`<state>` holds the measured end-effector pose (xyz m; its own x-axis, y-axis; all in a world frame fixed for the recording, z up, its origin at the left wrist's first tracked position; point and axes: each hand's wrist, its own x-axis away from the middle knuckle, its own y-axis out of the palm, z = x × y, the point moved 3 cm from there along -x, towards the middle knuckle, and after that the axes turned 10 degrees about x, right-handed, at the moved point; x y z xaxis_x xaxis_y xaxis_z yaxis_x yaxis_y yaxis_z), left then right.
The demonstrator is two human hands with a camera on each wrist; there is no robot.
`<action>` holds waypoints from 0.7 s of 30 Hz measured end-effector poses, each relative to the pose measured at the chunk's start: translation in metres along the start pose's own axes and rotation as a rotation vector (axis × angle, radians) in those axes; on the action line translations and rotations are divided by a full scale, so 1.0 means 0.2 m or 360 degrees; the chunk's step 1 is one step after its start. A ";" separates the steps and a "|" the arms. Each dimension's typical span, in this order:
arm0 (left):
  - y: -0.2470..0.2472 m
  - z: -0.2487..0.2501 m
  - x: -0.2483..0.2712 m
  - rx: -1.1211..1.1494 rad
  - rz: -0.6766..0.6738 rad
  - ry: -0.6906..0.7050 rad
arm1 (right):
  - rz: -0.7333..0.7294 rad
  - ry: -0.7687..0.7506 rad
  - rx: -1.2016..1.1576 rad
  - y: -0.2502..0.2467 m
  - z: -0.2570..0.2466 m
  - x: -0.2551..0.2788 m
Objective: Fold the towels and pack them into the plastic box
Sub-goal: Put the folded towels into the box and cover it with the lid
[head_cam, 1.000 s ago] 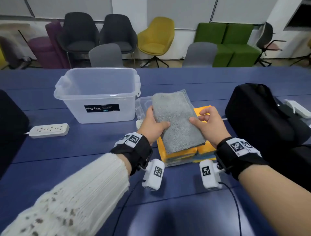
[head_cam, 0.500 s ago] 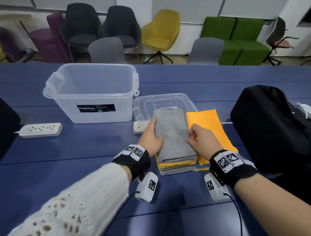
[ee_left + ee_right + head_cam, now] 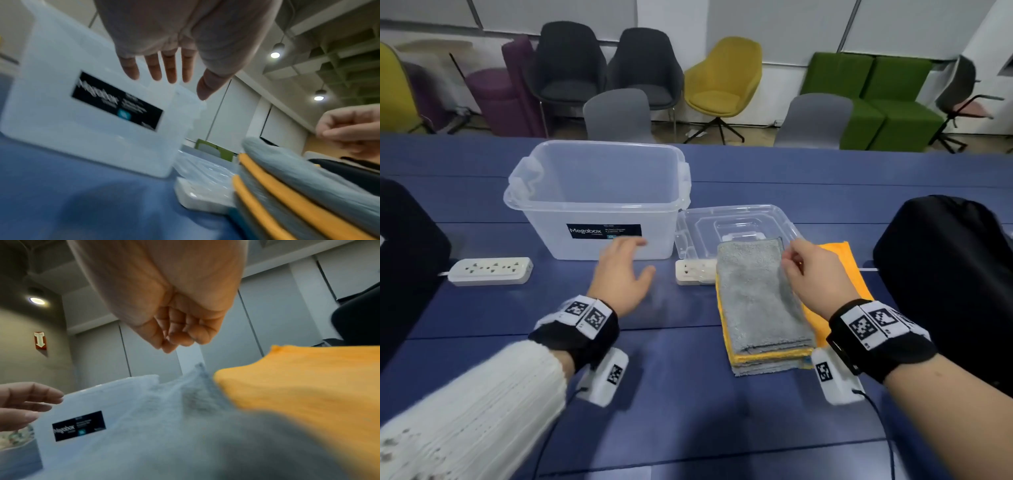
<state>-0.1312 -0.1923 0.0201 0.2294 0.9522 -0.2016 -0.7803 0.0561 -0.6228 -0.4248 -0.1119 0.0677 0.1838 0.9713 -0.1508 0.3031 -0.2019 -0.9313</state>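
A folded grey towel [image 3: 758,294] tops a stack of folded orange and grey towels [image 3: 767,359] on the blue table. A flat orange towel [image 3: 840,265] lies under the stack's right side. The clear plastic box [image 3: 599,202] stands uncovered to the left; no towels show inside it. My left hand [image 3: 625,269] hovers in front of the box with its fingers spread and holds nothing. My right hand [image 3: 806,270] hangs just over the grey towel's right edge with its fingers curled into the palm [image 3: 180,332], clear of the cloth.
The box's clear lid [image 3: 736,222] lies behind the stack. One white power strip [image 3: 695,272] touches the stack's left side, another [image 3: 489,270] lies further left. Black bags [image 3: 945,274] sit at the right and left edges. Chairs stand beyond the table.
The grey towel was laid on the stack and both hands let go. My left hand swung left toward the box and spread. My right hand lifted and curled.
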 end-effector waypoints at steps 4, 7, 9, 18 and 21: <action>-0.30 -0.12 -0.17 -0.0400 0.0335 0.0023 | 0.0060 -0.0112 -0.0181 0.08 -0.27 -0.17; -0.43 -0.23 -0.29 -0.0754 0.0243 -0.0053 | -0.0118 -0.0073 -0.0329 0.21 -0.45 -0.32; -0.48 -0.31 -0.35 -0.0942 0.0072 -0.0177 | -0.0278 -0.0026 -0.0373 0.28 -0.57 -0.40; -0.51 -0.38 -0.36 -0.0803 0.0062 -0.0324 | -0.0433 0.0171 -0.0613 0.50 -0.77 -0.56; -0.53 -0.40 -0.30 -0.0689 0.0164 -0.0310 | -0.0382 0.0264 -0.0764 0.51 -0.74 -0.51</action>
<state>-0.0152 -0.2784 0.0387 0.0180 0.9870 -0.1594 -0.4703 -0.1323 -0.8725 -0.2746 -0.2494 0.0376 0.1900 0.9721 0.1372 0.7389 -0.0496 -0.6720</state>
